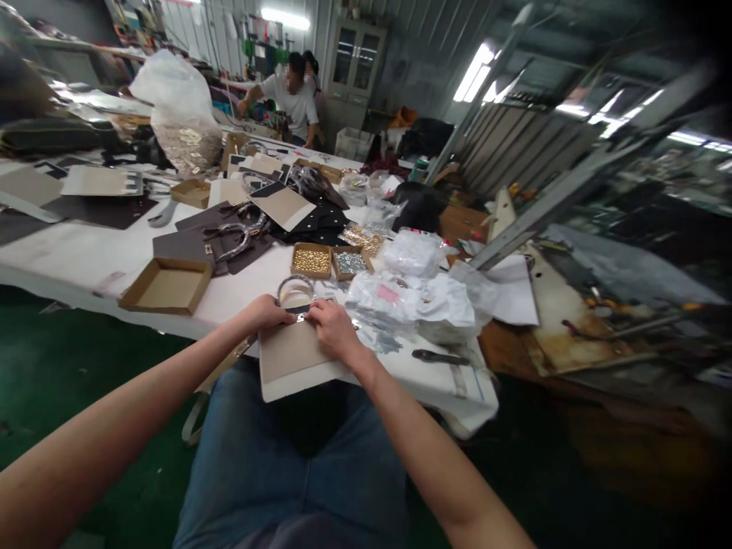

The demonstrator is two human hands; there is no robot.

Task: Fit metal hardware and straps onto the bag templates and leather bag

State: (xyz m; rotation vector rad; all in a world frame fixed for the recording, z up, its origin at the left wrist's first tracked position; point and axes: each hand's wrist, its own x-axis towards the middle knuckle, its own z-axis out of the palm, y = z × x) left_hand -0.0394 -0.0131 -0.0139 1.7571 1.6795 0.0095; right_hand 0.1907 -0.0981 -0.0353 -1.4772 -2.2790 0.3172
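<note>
A beige bag panel (297,358) with a dark strip along its top edge rests at the table's front edge, over my lap. My left hand (268,313) grips its upper left corner, thumb on the face. My right hand (332,326) is closed at the top edge beside it, fingers bunched over the strip. Between the two thumbs shows a small shiny metal fitting (300,316); whether the right fingers pinch another small part is hidden. A ring-shaped wrapped handle (295,288) stands up just behind the panel.
Small boxes of gold pieces (312,261) and silver pieces (350,263) stand behind my hands. An open cardboard tray (167,286) lies left, plastic bags (409,297) right. A dark-handled tool (440,357) lies near the right edge. Another person (294,99) works across the table.
</note>
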